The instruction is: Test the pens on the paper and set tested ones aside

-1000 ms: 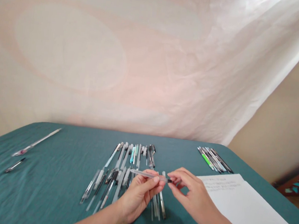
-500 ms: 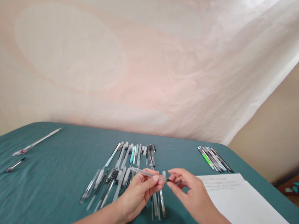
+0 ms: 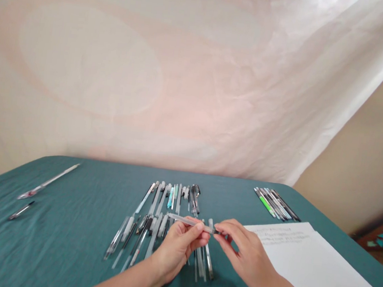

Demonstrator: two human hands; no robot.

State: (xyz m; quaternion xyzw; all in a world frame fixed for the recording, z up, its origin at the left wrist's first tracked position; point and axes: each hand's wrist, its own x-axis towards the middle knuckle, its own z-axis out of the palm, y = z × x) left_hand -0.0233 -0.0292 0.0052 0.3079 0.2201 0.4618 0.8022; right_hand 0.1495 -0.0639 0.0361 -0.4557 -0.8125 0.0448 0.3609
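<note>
Item: clear pen [image 3: 187, 221], held off the desk [image 3: 72, 245] above the central pen pile [image 3: 151, 222], lying nearly level with its left end slightly farther from the viewer. Left hand [image 3: 177, 250]: thumb and forefinger pressed together on the barrel right of its middle, the other fingers curled beneath; most of the barrel projects free to the left of the grip. Right hand [image 3: 246, 255]: thumb and forefinger pinching the pen's dark right end, the remaining fingers loosely spread behind. The fingertips of the two hands sit just beside each other. Surroundings: the pile lies in rough rows running away from the viewer, directly under and beyond both hands. A white paper sheet [image 3: 321, 278] lies just right of the right hand, its near corner running off the frame. A second pen group [image 3: 276, 204] rests near the far right edge of the desk, well apart. A long clear pen [image 3: 49, 181] and a short dark pen [image 3: 20, 210] lie near the left edge. Open cloth between the pile and the left pens, and along the near edge. A pale backdrop sheet [image 3: 185, 78] hangs behind the far edge.
</note>
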